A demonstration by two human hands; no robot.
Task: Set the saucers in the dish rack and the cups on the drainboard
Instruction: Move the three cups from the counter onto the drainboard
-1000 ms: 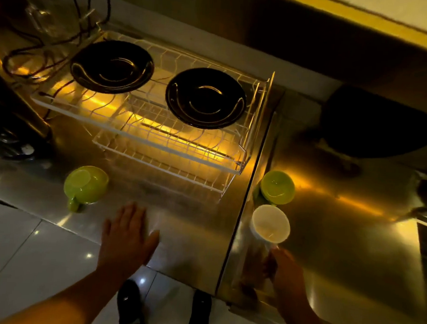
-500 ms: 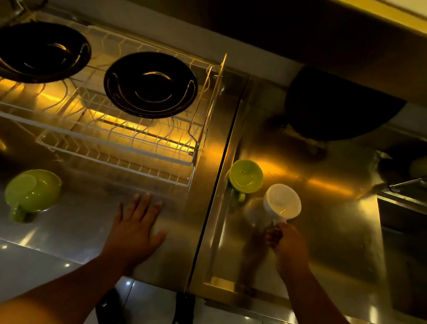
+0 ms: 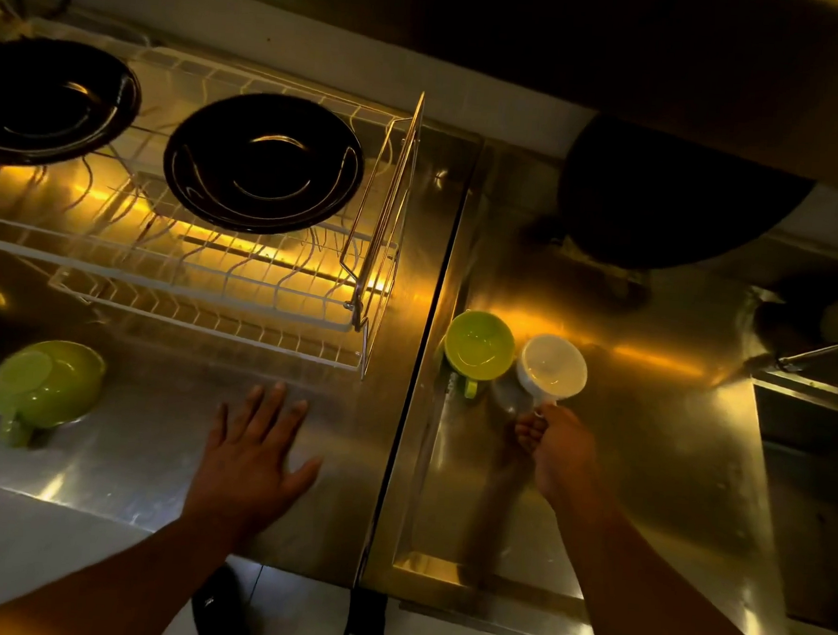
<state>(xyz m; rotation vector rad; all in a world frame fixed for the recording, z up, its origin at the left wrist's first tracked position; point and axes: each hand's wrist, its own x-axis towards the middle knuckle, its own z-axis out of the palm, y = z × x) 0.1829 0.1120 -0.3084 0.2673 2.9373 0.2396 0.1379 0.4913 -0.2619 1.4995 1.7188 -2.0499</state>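
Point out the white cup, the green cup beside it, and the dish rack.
white cup (image 3: 552, 364), head view, inside of bowl.
green cup (image 3: 478, 344), head view, inside of bowl.
dish rack (image 3: 210, 297), head view, front wire rail.

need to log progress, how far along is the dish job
Done: two black saucers sit in the dish rack, and a green cup stands on the drainboard. In hand: the right hand holds the white cup beside it. Left: the other green cup on the counter by the left hand.
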